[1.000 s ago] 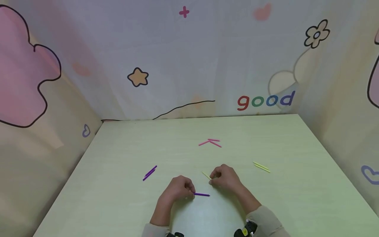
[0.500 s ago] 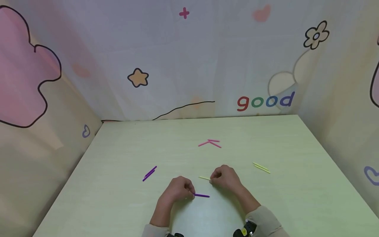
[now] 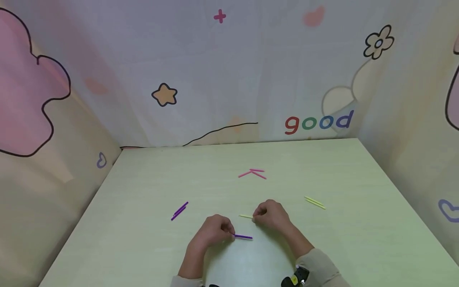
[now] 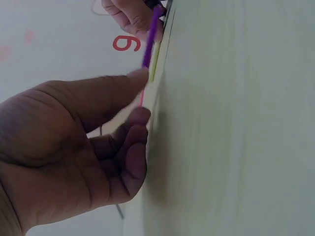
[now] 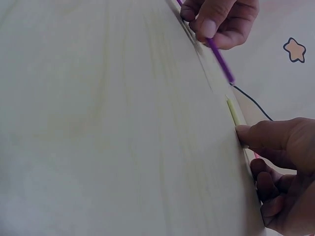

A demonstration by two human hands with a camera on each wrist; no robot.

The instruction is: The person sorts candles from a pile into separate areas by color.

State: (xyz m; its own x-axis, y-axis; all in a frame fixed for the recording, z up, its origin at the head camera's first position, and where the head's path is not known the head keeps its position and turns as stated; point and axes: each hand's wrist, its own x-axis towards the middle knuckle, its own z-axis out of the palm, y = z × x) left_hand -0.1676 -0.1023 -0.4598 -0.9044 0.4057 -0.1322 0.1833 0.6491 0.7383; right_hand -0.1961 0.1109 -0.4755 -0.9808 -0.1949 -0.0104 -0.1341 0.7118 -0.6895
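My left hand [image 3: 214, 230] pinches one end of a purple stick [image 3: 244, 237], which points right across the front middle of the table. In the left wrist view the thumb lies along that purple stick [image 4: 150, 42], the other fingers curled below. A little farther back, my right hand [image 3: 273, 216] pinches a pale yellow stick [image 3: 245, 216] whose free end points left. The right wrist view shows the yellow stick [image 5: 233, 112] under the thumb tip, close over the table, with the purple stick [image 5: 220, 61] near it. The fingertips partly hide the held ends.
Two purple sticks [image 3: 179, 211] lie at the left and two yellow sticks [image 3: 314, 202] at the right. Three pink sticks [image 3: 252, 173] lie farther back on the pale table [image 3: 150, 171]. A printed cloth [image 3: 222, 71] stands behind and along both sides.
The yellow stick in my right hand has swung from slanting back-left to lying nearly crosswise, pointing left. The left hand and its purple stick have stayed nearly still.
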